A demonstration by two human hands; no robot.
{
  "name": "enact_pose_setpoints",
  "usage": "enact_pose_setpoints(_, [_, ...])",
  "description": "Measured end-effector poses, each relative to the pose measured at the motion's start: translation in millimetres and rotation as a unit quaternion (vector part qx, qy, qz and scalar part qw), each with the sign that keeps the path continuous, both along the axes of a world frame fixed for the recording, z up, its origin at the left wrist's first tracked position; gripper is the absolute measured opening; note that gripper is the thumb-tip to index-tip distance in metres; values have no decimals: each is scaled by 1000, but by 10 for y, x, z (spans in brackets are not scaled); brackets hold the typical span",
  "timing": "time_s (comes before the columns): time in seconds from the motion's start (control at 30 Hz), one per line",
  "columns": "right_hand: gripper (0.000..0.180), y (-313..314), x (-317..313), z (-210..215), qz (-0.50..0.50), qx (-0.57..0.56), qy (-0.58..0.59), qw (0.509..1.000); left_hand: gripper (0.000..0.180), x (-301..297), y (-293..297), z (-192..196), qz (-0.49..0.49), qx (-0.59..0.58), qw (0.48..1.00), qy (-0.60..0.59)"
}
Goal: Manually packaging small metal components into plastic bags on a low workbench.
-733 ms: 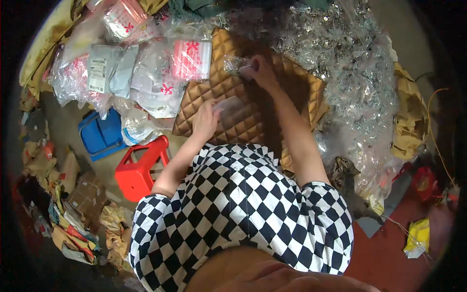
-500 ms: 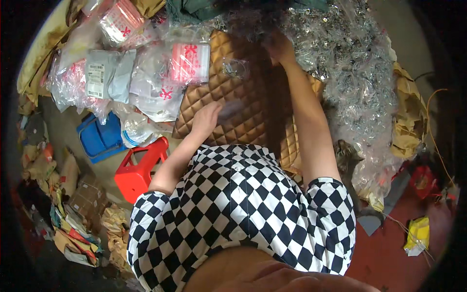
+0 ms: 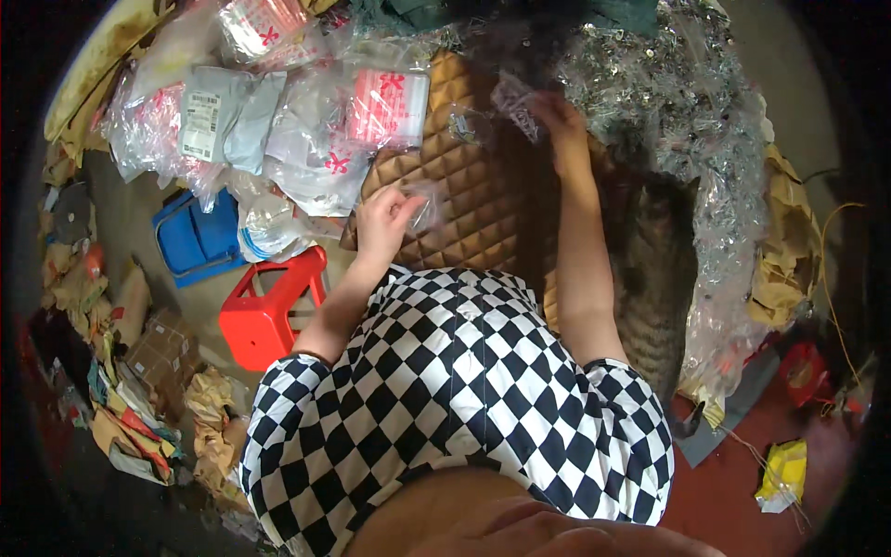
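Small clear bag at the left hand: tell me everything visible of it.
The small clear bag looks like thin, flexible plastic, transparent with pale glints. The left hand grips its left side; the rest shows rightward over the bronze quilted mat. No contents can be made out, and whether it touches the mat is unclear.

Markings: lettering too small to read.
White label [image 3: 199, 125] with dark barcode-like lines: on grey mailing pouch [image 3: 249, 110]. Red flower-like marks: on red-and-white packet [image 3: 382, 116], upper-left packet [image 3: 252, 26] and white plastic bag [image 3: 306, 176].
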State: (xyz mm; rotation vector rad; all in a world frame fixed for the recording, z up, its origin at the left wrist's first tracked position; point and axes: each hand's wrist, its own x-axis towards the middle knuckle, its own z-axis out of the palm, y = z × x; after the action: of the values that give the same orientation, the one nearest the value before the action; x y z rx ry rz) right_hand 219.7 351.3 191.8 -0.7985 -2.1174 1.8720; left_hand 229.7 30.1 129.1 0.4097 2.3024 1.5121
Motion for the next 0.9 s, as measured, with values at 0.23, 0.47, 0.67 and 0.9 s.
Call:
enact_pose_setpoints(0.23, [48,110,23,-519,113,286,-141,941,12,-38,48,-38,-41,103,987,112])
enact_pose_setpoints(0.47, [86,-271,-151,-768,165,585,-84,790,31,82,-88,-62,-37,10,991,129])
enact_pose_setpoints(0.67, [72,-559,-111,-1016,11,347,-250,904,14,-15,-133,113,14,-83,951,299])
enact_pose_setpoints(0.9, [50,-723,285,-1167,88,603,-177,773,50,1,-196,47,-25,-94,960,263])
